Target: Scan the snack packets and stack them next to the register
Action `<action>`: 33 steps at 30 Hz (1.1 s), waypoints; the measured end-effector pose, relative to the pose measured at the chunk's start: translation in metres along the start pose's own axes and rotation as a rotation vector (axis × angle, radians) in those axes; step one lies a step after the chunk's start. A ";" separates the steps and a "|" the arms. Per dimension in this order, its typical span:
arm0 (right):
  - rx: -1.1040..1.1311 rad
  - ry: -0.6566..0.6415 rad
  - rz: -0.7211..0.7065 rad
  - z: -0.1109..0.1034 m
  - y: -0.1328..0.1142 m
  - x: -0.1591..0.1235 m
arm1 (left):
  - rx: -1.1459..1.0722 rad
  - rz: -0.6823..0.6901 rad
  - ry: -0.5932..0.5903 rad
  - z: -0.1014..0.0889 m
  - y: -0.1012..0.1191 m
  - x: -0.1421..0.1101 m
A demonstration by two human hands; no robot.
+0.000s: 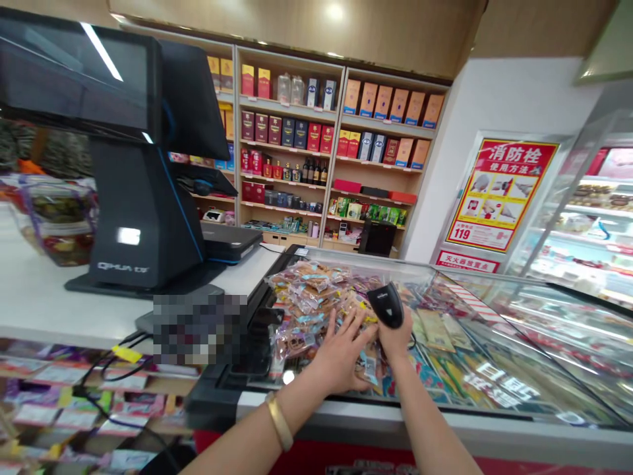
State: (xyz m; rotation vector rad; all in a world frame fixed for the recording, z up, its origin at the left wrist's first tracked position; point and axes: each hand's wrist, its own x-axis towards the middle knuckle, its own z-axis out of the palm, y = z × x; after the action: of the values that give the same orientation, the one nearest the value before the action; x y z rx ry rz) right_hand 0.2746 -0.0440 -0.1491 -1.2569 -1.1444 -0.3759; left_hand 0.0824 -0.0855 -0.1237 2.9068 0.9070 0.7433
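Note:
A pile of small clear-wrapped snack packets (309, 297) lies on the glass lid of a chest freezer (346, 414). My left hand (341, 359), with a gold bangle (279, 422) on its wrist, rests over the near right side of the pile, fingers spread. Some packets beneath the palm are hidden. Just to its right, my right hand (397, 340) is wrapped around a black handheld barcode scanner (387, 305), whose head sits close above the packets. The scanner's handle is mostly hidden by the hand.
At the left, a dark checkout terminal (131, 204) stands on a white counter (34, 310), with cables (93, 396) hanging off the edge. A dark phone-like slab (251, 356) lies left of the packets. Shelves of boxed goods (287, 132) line the back; a glass-fronted cooler (593, 218) is at right.

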 end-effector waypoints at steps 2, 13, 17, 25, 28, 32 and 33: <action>0.012 -0.014 -0.014 -0.001 0.001 0.000 | -0.011 -0.024 -0.015 -0.004 0.002 -0.005; 0.066 -0.023 0.030 -0.007 0.007 -0.003 | -0.095 -0.094 0.055 -0.007 0.007 -0.048; 0.084 -0.009 0.113 -0.010 0.011 -0.005 | -0.110 -0.066 0.187 -0.002 0.008 -0.062; 0.076 -0.038 0.086 -0.015 0.012 -0.006 | -0.151 -0.056 0.312 -0.002 0.013 -0.068; 0.072 -0.030 0.071 -0.015 0.012 -0.005 | -0.159 -0.071 0.321 -0.002 0.014 -0.069; 0.087 -0.024 0.060 -0.015 0.011 -0.004 | -0.167 -0.075 0.386 -0.002 0.014 -0.071; 0.085 -0.026 0.057 -0.016 0.010 -0.004 | -0.177 -0.076 0.413 -0.003 0.014 -0.071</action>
State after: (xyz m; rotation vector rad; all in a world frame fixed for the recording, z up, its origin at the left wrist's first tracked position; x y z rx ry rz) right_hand 0.2875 -0.0559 -0.1557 -1.2197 -1.1323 -0.2664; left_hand 0.0375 -0.1355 -0.1503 2.5941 0.9121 1.3710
